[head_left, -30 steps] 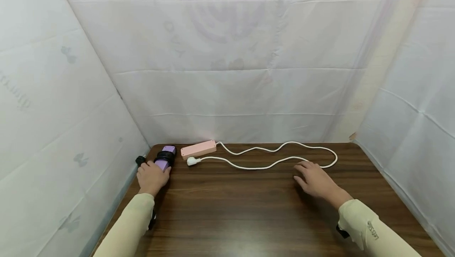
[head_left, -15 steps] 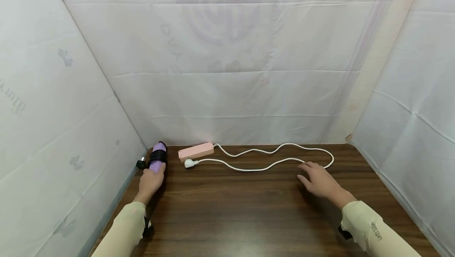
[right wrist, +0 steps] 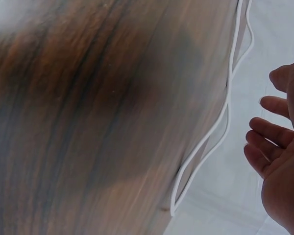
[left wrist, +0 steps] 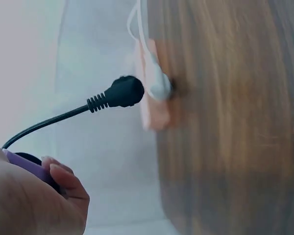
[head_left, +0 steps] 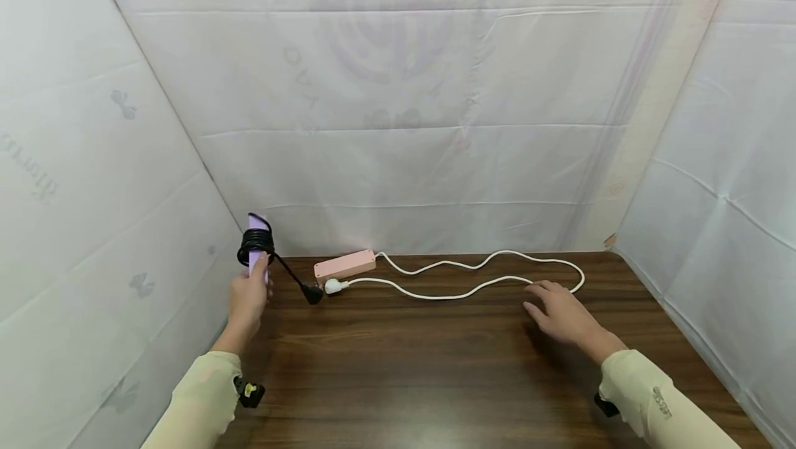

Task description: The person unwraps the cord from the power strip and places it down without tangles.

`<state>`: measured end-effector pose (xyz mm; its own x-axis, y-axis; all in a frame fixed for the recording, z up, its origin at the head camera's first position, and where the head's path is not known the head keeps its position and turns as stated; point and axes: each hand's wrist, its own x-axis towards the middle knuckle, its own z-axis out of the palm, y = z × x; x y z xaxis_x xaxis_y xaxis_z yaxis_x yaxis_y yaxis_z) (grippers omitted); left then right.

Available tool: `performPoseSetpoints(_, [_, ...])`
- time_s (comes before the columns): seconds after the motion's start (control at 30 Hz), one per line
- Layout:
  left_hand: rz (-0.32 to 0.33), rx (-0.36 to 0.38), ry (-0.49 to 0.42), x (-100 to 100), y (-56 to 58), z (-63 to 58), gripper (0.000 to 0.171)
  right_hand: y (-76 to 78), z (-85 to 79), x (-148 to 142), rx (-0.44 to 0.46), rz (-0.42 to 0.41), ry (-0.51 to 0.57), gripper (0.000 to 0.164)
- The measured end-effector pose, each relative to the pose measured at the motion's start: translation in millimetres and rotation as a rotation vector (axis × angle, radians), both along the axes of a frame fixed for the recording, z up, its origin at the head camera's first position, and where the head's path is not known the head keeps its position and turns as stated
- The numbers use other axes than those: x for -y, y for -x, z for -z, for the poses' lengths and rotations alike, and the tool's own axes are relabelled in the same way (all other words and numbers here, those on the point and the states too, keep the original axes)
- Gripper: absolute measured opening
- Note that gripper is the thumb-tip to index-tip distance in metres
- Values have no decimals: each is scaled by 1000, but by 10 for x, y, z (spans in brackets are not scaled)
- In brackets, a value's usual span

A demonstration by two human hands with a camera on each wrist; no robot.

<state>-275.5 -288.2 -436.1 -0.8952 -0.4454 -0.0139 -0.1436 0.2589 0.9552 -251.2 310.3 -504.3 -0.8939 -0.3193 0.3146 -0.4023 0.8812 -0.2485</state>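
The left wall [head_left: 93, 228] is covered with pale printed sheeting. The left sleeve [head_left: 202, 394] is fitted at the wrist with a black device [head_left: 251, 394]. The purple strip [head_left: 256, 222] is grasped in the left hand [head_left: 245, 300], with fingers and thumb closed around its lower end. It is held raised at the far left corner of the table [head_left: 404, 359], roughly upright. The black cord [head_left: 255, 240] is wound in a coil around the strip's middle; a free length is extended to the right and terminated by the black plug [head_left: 313, 294]. Just beside it, the white plug [head_left: 334, 287] is laid on the table, in front of the pink strip [head_left: 345, 266]. The pink strip is placed at the table's far edge, slightly angled. From its right end, the white cord [head_left: 435, 296] is routed rightward in waves, looped, and returned to the white plug. The right hand [head_left: 562, 314] is positioned near this loop, released, with fingers slightly bent. The right sleeve [head_left: 659, 400] is marked with dark lettering.
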Motion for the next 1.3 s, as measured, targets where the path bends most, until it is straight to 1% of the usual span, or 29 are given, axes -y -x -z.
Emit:
performPoseSetpoints(0.07, [55,-17,-18,-112,-12,-79,56,24,-10,24,-15,-5,-4,36])
performPoseSetpoints(0.13, [112,-33,-34,-242,-18,-128,52,42,-24,65,-26,-14,-8,36])
performPoseSetpoints(0.2, [164,-38,-46,-366,-24,-149,50,55,-40,121,-32,-27,-10,35])
performPoseSetpoints(0.27, [202,-28,-43,-478,-31,-152,50,65,-58,186,-26,-43,-5,35])
performPoseSetpoints(0.43, [274,-18,-43,-718,-24,-136,47,79,-86,362,-29,-78,10,35])
performPoseSetpoints(0.67, [347,-61,-82,-1089,-26,-132,42,54,-159,618,-92,-136,-2,36])
performPoseSetpoints(0.8, [399,-90,-60,-1267,-58,-111,43,8,-235,819,-123,-187,2,36])
performPoseSetpoints(0.93, [471,-106,-54,-1430,-93,-56,44,-66,-327,1036,-153,-244,27,38])
performPoseSetpoints(1.03, [529,-100,-80,-1543,-131,-20,41,-118,-396,1203,-158,-279,38,44])
performPoseSetpoints(1.13, [568,-85,-105,-1630,-181,16,37,-153,-453,1376,-142,-302,53,52])
performPoseSetpoints(1.3, [639,-86,-152,-1756,-266,56,35,-168,-502,1621,-143,-330,135,59])
